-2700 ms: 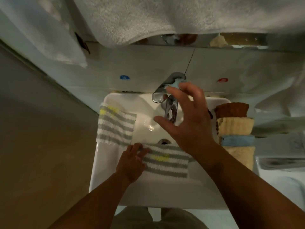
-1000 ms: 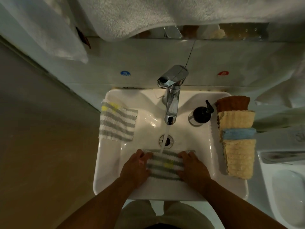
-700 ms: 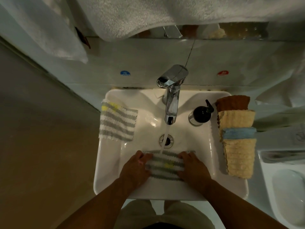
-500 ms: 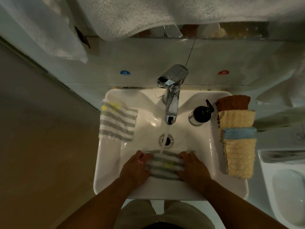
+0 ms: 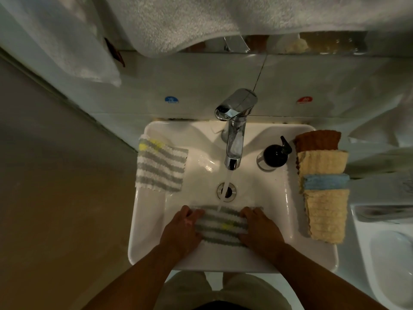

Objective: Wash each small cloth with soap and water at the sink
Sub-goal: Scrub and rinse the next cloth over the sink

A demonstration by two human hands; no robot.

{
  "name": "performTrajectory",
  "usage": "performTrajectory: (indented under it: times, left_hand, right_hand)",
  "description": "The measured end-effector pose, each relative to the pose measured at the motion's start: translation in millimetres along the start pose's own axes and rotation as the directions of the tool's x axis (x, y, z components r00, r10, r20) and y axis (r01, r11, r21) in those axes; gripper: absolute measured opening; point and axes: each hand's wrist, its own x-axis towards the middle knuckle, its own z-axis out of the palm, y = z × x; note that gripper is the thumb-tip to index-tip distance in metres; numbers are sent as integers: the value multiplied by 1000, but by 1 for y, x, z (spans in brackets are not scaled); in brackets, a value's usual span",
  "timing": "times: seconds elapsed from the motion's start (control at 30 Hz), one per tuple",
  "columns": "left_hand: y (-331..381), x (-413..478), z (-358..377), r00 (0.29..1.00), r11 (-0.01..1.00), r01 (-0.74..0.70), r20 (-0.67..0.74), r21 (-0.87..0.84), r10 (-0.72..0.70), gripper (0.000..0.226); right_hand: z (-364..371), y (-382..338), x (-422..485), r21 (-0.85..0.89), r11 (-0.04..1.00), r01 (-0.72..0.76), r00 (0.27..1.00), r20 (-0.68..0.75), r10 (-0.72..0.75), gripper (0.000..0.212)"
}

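Observation:
A grey-and-white striped cloth (image 5: 221, 227) with a yellow patch is stretched flat in the white sink (image 5: 152, 220), under a stream of water from the chrome tap (image 5: 234, 139). My left hand (image 5: 182, 231) holds its left edge, and my right hand (image 5: 260, 230) holds its right edge. A second striped cloth (image 5: 159, 167) lies over the sink's left rim. A black soap pump bottle (image 5: 273, 155) stands to the right of the tap.
A stack of folded cloths (image 5: 323, 184), brown, cream and blue, lies along the sink's right rim. White towels (image 5: 190, 21) hang overhead at the back. A second white basin (image 5: 388, 253) sits at the right edge. The drain (image 5: 226, 191) lies beneath the water stream.
My right hand left the tap handle and came down to the cloth's right edge. Water now runs. Over the last second both hands have stayed still.

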Motion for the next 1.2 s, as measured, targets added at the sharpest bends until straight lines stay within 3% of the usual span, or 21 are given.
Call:
performTrajectory:
  times: [0.1, 0.2, 0.27, 0.33, 0.4, 0.5, 0.93, 1.0, 1.1, 1.2]
  left_hand:
    - [-1, 0, 1, 1000, 1000, -16, -10, 0, 16, 65]
    - [-2, 0, 3, 1000, 1000, -6, -9, -14, 6, 66]
    - [-3, 1, 3, 1000, 1000, 8, -7, -24, -8, 69]
    - [-3, 2, 2, 1000, 1000, 12, 2, -11, -12, 68]
    - [-3, 2, 2, 1000, 1000, 17, 16, -9, -17, 68]
    - [-2, 2, 1, 1000, 1000, 18, 14, -22, -18, 66]
    - [-5, 6, 6, 999, 999, 27, 32, 19, -27, 68]
    - [-6, 10, 3, 999, 999, 17, 30, 34, -18, 70]
    - [-12, 19, -2, 1000, 999, -2, 4, 54, 2, 73]
    - [-17, 32, -8, 999, 999, 22, -41, -26, -23, 73]
  right_hand:
    - [-16, -13, -5, 14, 1000, 15, 1000, 9, -15, 58]
    - [-54, -40, -20, 119, 992, 47, 987, -157, -28, 42]
    - [-93, -66, -34, 195, 967, 165, 917, -392, -77, 33]
    - [-134, -92, -48, 229, 902, 366, 793, -584, -173, 35]
    - [-166, -112, -53, 175, 834, 523, 690, -661, -294, 51]
    - [-188, -129, -44, 53, 817, 574, 638, -655, -405, 74]
    - [-164, -140, -35, 28, 836, 548, 660, -628, -411, 81]
    - [-150, -131, -38, 98, 810, 578, 651, -653, -386, 83]
    - [-108, -99, -41, 276, 821, 500, 692, -697, -188, 68]
    - [-64, -56, -28, 489, 847, 207, 798, -585, 143, 64]
